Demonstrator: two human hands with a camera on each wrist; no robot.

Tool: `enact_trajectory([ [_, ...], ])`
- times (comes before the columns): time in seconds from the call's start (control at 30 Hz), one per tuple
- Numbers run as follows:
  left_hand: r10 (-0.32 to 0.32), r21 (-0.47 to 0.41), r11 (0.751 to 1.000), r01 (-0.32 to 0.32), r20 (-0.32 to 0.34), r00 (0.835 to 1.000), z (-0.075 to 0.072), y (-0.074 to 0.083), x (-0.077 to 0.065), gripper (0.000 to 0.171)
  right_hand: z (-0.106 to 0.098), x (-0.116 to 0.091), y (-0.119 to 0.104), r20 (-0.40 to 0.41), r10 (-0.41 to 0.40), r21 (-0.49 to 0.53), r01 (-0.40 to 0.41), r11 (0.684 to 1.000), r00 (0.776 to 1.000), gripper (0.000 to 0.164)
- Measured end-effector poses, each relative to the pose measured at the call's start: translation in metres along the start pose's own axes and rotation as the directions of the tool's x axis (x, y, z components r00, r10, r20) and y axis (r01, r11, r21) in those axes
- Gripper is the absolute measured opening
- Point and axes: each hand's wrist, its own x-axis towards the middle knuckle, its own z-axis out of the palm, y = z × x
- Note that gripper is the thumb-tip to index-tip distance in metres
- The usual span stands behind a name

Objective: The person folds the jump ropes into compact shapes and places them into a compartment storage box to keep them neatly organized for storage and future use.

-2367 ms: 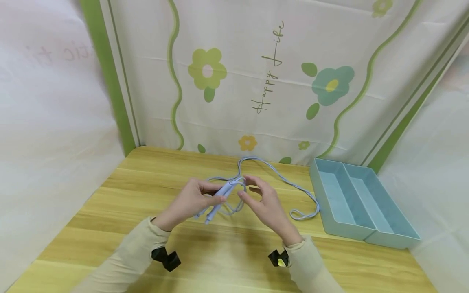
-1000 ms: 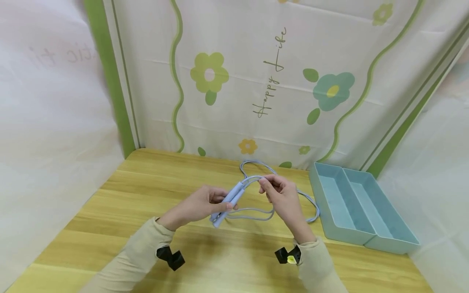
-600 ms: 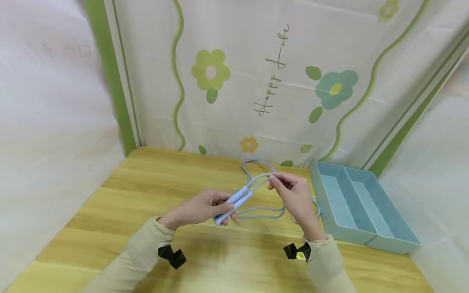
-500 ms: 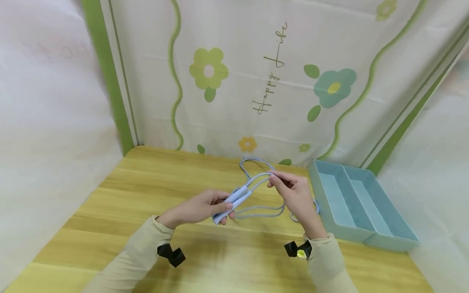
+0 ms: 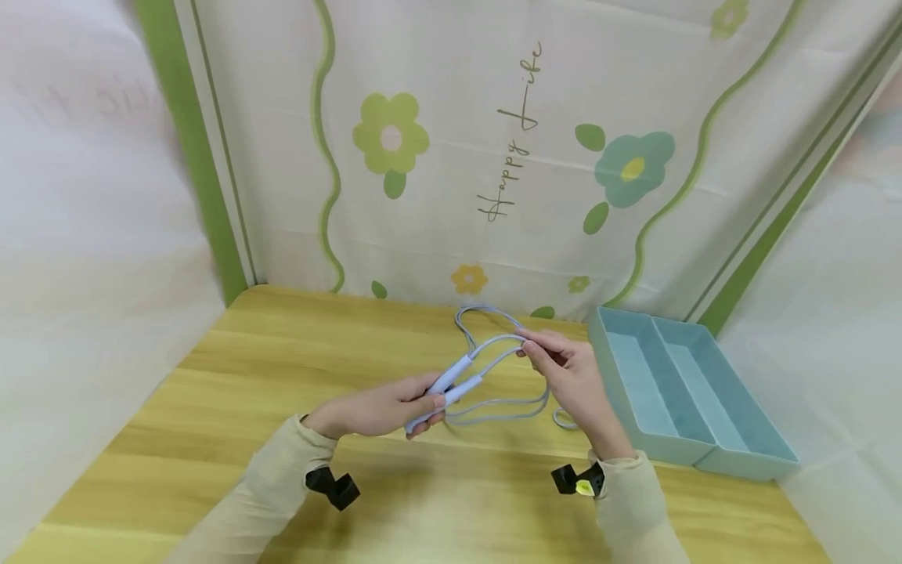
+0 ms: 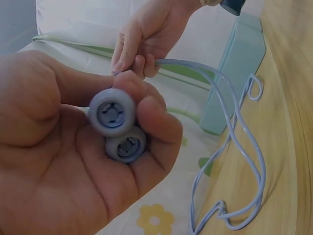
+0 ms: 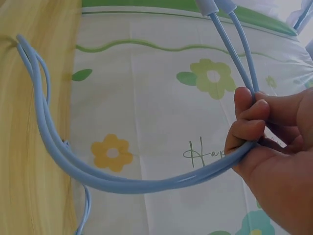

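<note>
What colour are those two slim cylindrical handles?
Pale blue; the cylindrical handles show best in the head view.

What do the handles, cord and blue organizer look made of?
Handles: probably hard plastic, satin; crisp molded detail at their ends.
Cord: likely flexible PVC-type plastic, slightly glossy; smooth bends, faint highlights.
Blue organizer: probably molded plastic, matte; thin, even walls. Exact polymers can't be told.

Both handles (image 7: 207, 7) run off the right wrist view's top; the head view's leftmost lettering (image 5: 116, 99) is blurred
</note>
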Motion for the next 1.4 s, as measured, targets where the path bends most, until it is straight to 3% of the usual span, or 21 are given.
enact_trajectory([
  [0.23, -0.05, 0.017, 0.999, 0.05, 0.037, 0.998, 0.0, 0.001, -0.003, 0.023, -0.014, -0.001, 0.002, 0.142, -0.083, -0.025, 0.087, 0.996, 0.986, 0.034],
  [0.37, -0.068, 0.061, 0.996, 0.065, 0.057, 0.996, 0.001, 0.002, -0.005, 0.022, -0.012, 0.001, -0.001, 0.176, -0.137, -0.064, 0.15, 0.987, 0.975, 0.036],
  [0.57, -0.081, 0.21, 0.975, 0.076, 0.014, 0.997, 0.009, 0.005, -0.004, 0.055, -0.002, 0.001, -0.023, 0.148, -0.182, -0.078, 0.195, 0.978, 0.972, 0.032],
  [0.77, -0.037, 0.386, 0.92, 0.065, -0.08, 0.996, 0.013, 0.005, 0.0, 0.059, 0.0, -0.001, -0.027, 0.082, -0.215, -0.099, 0.222, 0.97, 0.973, 0.032],
  [0.87, -0.006, 0.443, 0.894, 0.059, -0.12, 0.993, 0.013, 0.003, 0.002, 0.05, 0.0, -0.001, -0.019, 0.049, -0.234, -0.101, 0.237, 0.966, 0.971, 0.033],
  [0.9, 0.007, 0.467, 0.882, 0.059, -0.138, 0.99, 0.013, 0.001, 0.002, 0.044, 0.0, -0.001, -0.014, 0.043, -0.244, -0.105, 0.247, 0.963, 0.969, 0.034],
  [0.97, 0.061, 0.554, 0.831, 0.049, -0.178, 0.982, 0.014, 0.0, 0.003, 0.034, -0.002, -0.001, -0.005, 0.037, -0.26, -0.118, 0.263, 0.958, 0.965, 0.035],
  [1.13, 0.237, 0.77, 0.636, 0.05, -0.256, 0.937, 0.015, -0.007, 0.003, 0.029, -0.005, -0.001, 0.004, 0.043, -0.266, -0.145, 0.269, 0.952, 0.963, 0.035],
  [1.2, 0.276, 0.792, 0.608, 0.046, -0.266, 0.924, 0.014, -0.008, 0.003, 0.028, -0.005, -0.001, -0.002, 0.038, -0.261, -0.146, 0.264, 0.954, 0.965, 0.033],
  [1.27, 0.278, 0.786, 0.616, 0.048, -0.274, 0.921, 0.011, -0.008, 0.004, 0.028, -0.005, -0.001, -0.009, 0.028, -0.254, -0.143, 0.255, 0.956, 0.967, 0.029],
  [1.4, 0.213, 0.718, 0.693, 0.058, -0.281, 0.936, 0.007, -0.007, 0.004, 0.026, -0.003, -0.001, -0.022, 0.002, -0.228, -0.118, 0.227, 0.967, 0.974, 0.024],
])
